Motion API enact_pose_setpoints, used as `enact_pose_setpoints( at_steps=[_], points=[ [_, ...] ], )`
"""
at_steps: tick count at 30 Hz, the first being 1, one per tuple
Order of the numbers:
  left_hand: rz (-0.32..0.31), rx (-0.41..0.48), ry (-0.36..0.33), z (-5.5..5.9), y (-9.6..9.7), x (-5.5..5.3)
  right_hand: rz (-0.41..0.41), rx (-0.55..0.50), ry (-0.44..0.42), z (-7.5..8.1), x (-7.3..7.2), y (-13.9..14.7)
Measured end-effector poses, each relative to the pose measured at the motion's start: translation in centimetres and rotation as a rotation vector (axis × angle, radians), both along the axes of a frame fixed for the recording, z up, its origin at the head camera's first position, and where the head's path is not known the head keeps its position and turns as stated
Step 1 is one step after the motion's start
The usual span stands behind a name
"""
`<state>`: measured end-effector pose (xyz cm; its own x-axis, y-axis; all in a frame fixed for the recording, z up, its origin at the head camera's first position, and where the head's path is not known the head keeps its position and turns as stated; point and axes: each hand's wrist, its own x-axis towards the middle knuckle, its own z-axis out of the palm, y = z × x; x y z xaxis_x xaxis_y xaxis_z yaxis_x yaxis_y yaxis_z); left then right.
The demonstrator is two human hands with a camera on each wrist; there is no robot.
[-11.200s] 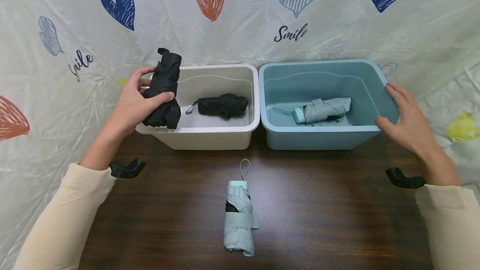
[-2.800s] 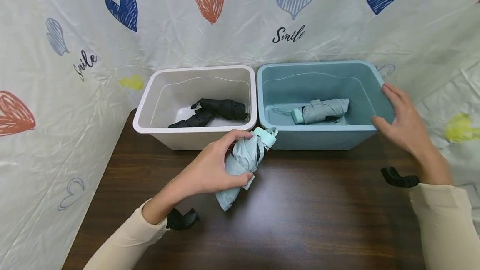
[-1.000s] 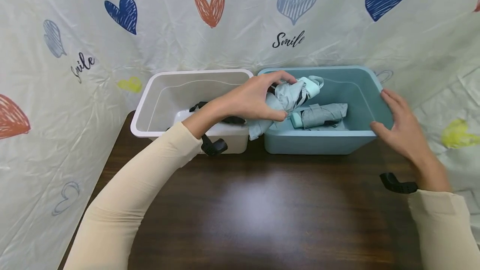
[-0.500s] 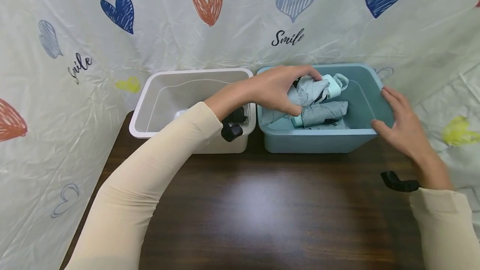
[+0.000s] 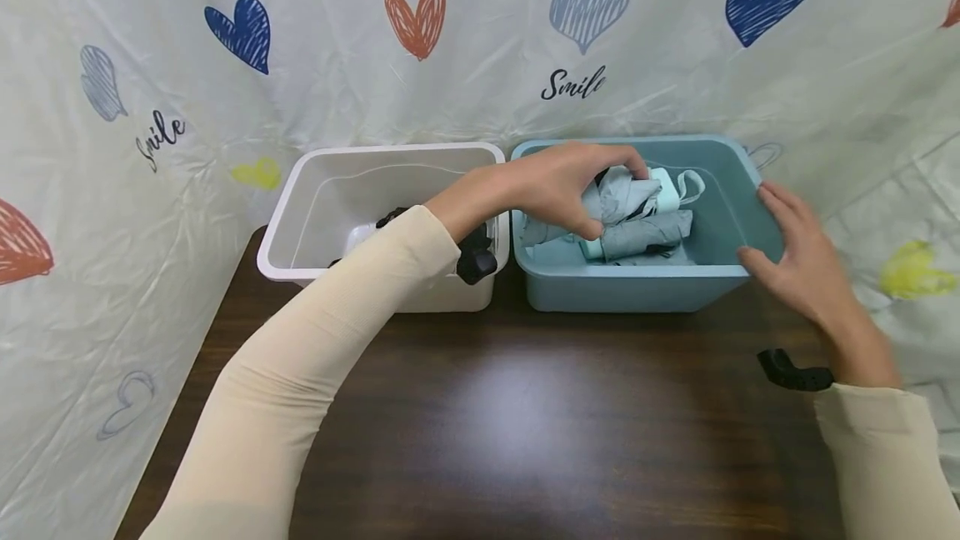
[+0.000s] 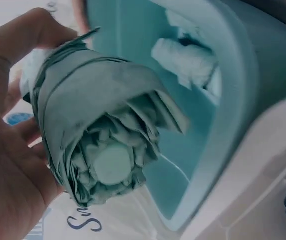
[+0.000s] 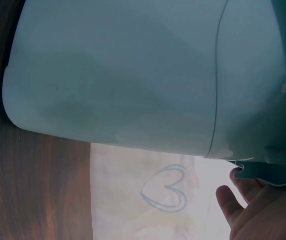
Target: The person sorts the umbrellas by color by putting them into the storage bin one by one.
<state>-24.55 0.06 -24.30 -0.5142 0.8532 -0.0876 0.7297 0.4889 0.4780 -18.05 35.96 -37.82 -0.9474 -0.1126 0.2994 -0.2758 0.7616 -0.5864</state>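
My left hand (image 5: 551, 190) reaches over the blue plastic bin (image 5: 637, 272) and grips a folded pale-green umbrella (image 5: 624, 194). Its mint handle and strap point right. In the left wrist view the thumb and fingers lie around the wrapped umbrella (image 6: 87, 95), its tip end towards the camera. Another pale-green folded umbrella (image 5: 651, 232) lies on the bin's floor, just in front of the held one. My right hand (image 5: 806, 261) holds the bin's right front corner, thumb at the front rim and fingers along the side. Whether the held umbrella touches the lower one is unclear.
A white bin (image 5: 397, 148) stands directly left of the blue one. Black folded umbrellas (image 5: 392, 217) inside it are mostly hidden by my left forearm. Both bins stand on a dark wooden table (image 5: 517, 423), against a heart-printed cloth (image 5: 495, 23).
My left hand has lifted the umbrella from the table and carried it right into the blue bin, slightly lower now. Earlier, a black umbrella went into the white bin. My right hand stays put.
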Motion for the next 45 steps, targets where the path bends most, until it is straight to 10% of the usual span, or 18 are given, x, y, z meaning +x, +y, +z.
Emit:
enact_pose_setpoints(
  at_steps=[17, 34, 45],
  points=[
    [0.032, -0.063, 0.072, -0.6, -0.5, 0.7, -0.009, 0.012, -0.021, 0.3, 0.1, -0.3],
    [0.308, 0.167, 0.109, -0.2, -13.5, 4.3, 0.010, -0.012, -0.020, 0.2, -0.2, -0.3],
    [0.472, 0.150, 0.237, -1.5, -17.8, 7.6, 0.008, -0.008, -0.023, 0.1, -0.2, -0.4]
  ],
)
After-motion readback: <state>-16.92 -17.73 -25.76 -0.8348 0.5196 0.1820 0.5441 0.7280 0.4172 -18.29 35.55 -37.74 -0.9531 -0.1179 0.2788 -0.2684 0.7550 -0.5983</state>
